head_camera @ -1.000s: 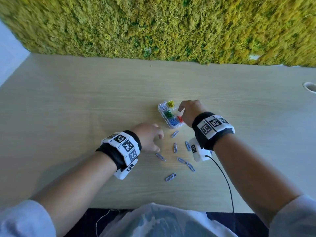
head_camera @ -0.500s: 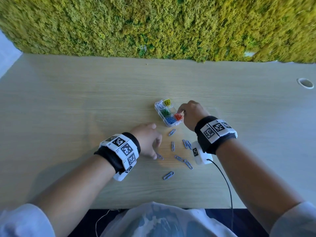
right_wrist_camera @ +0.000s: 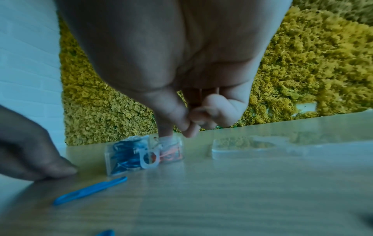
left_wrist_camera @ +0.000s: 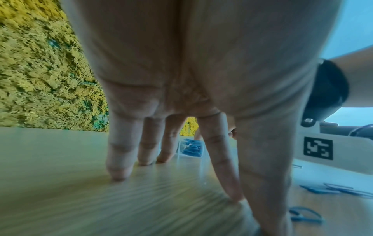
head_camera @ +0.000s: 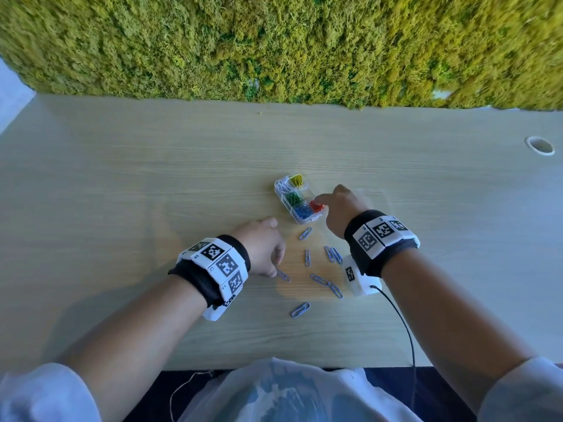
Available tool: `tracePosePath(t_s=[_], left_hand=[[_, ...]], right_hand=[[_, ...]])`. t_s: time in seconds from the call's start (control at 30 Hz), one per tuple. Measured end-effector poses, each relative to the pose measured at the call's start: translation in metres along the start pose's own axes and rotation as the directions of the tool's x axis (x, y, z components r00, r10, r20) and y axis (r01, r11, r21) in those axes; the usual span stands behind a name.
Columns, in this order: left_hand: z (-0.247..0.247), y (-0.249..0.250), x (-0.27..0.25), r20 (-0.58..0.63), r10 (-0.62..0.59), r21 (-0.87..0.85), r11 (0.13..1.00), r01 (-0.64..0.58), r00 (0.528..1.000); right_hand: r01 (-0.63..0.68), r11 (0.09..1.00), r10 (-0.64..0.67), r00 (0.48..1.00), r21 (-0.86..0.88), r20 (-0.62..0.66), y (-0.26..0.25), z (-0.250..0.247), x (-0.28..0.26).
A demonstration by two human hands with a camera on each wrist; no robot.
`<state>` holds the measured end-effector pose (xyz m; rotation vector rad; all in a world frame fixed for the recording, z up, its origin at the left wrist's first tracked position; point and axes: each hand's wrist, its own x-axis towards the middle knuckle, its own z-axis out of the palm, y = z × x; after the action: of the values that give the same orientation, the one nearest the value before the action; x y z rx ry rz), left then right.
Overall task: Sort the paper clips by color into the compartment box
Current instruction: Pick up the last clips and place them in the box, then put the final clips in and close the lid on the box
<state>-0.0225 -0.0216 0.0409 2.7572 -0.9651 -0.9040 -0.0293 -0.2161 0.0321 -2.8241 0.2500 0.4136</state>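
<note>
Right hand (head_camera: 341, 208): index finger extended into the compartment box (head_camera: 300, 202), red section, other fingers curled, holding nothing. Left hand (head_camera: 265, 248), near side of box: fingertips spread on the table (head_camera: 122, 184), touching one blue clip (head_camera: 283, 276).

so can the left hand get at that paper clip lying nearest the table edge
Probably yes. The left hand is beside it, the paper clip lies alone on bare table, and nothing stands between them.

The head camera looked steeply down over the desk (head_camera: 128, 190) toward the moss wall (head_camera: 274, 44). Both wrist cameras sat low, close behind the fingers, apparently facing that wall, sharing the compartment box (right_wrist_camera: 141, 153).
</note>
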Motion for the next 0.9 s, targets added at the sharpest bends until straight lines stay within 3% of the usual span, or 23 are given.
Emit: tracePosePath(t_s=[0.13,0.23,0.37,0.53,0.77,0.9], left_hand=[[-0.001,0.002,-0.003,-0.018,-0.003,-0.007,1.000,0.003,1.000],[-0.001,0.001,-0.003,-0.018,0.004,-0.008,1.000,-0.004,1.000],[0.000,0.002,-0.004,-0.041,0.021,0.002,1.000,-0.021,0.999],[0.001,0.005,-0.005,-0.075,0.036,0.032,0.999,-0.034,0.997],[0.002,0.008,-0.007,-0.074,0.024,0.024,0.999,-0.022,0.997],[0.002,0.009,-0.006,-0.036,0.014,0.042,0.999,-0.013,0.999]], right_hand=[[0.012,0.998,-0.007,0.997,0.055,-0.081,0.002,0.003,-0.002],[0.108,0.991,-0.094,0.980,0.075,-0.176,-0.002,0.007,-0.011],[0.241,0.969,-0.238,0.970,-0.060,0.059,-0.014,0.020,-0.023],[0.139,0.976,-0.130,0.989,-0.166,0.063,-0.015,0.023,-0.021],[0.102,0.978,-0.091,0.994,-0.182,0.066,-0.016,0.022,-0.023],[0.082,0.996,-0.084,0.995,0.035,0.046,-0.005,0.008,-0.030]])
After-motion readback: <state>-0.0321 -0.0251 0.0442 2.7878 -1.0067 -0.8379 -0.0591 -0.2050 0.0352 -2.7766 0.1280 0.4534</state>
